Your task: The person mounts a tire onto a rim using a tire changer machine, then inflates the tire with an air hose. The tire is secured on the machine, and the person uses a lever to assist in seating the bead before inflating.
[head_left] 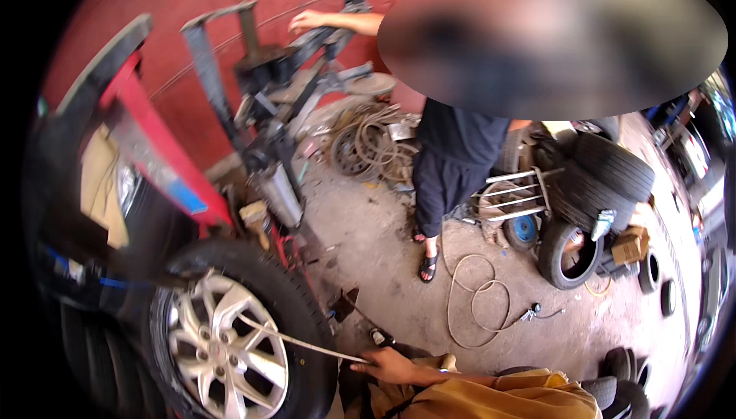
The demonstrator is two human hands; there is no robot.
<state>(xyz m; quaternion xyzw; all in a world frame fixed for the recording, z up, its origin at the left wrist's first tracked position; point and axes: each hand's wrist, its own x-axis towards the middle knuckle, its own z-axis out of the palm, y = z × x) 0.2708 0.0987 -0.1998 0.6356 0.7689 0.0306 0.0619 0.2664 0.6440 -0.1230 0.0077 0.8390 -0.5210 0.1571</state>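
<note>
My right hand (391, 365) reaches in from the lower right, its sleeve yellow, and is closed on the end of a thin pale rod or hose (299, 342). That line runs left to the silver alloy rim (218, 346) of a wheel with a black tyre (303, 319), which stands upright at the lower left. I cannot tell whether the line is stiff or flexible. My left hand is out of view.
Another person in dark clothes and sandals (452, 158) stands mid-floor, one hand (307, 20) on a grey tyre machine (284, 82) by the red wall. A red frame (153, 143) rises above the wheel. A coiled hose (475, 296), a trolley (514, 197), stacked tyres (606, 174) and a cardboard box (630, 246) lie to the right.
</note>
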